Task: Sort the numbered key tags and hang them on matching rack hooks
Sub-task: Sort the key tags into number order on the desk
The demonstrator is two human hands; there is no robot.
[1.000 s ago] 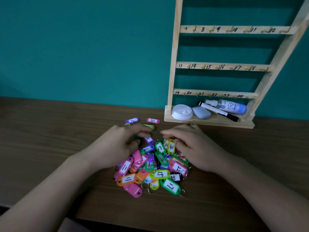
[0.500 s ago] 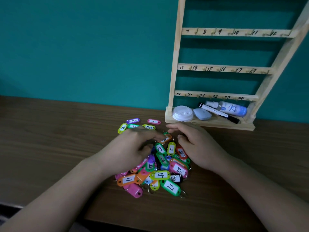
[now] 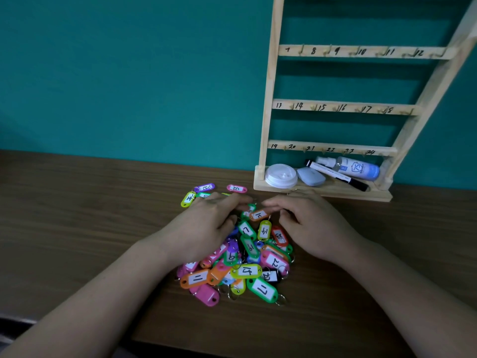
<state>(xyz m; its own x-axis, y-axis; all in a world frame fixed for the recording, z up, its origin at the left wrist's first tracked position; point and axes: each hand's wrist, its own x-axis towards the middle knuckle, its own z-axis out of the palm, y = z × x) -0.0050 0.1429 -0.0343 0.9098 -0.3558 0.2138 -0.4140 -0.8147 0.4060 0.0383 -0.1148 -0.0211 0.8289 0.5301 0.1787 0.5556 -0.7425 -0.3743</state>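
Backdrop: teal wall (image 3: 129, 73) behind a brown wooden bench (image 3: 77, 228).
Left side: the left hand (image 3: 206, 226) lies palm down on the heap, its fingers (image 3: 232, 200) straight and close together, pinching nothing.
Right side: the right hand (image 3: 315, 228) lies palm down, its fingers (image 3: 276, 202) stretched out, their tips nearly meeting the left ones.
Heap: key tags (image 3: 247, 270) lie under and nearer than both sets of fingers, and an orange tag (image 3: 259, 215) sits just beneath the tips.
Strays: purple tag (image 3: 204, 187) and pink tag (image 3: 236, 188) just beyond the left fingers.
Beyond right fingers: wooden rack (image 3: 268, 99) with numbered rails.
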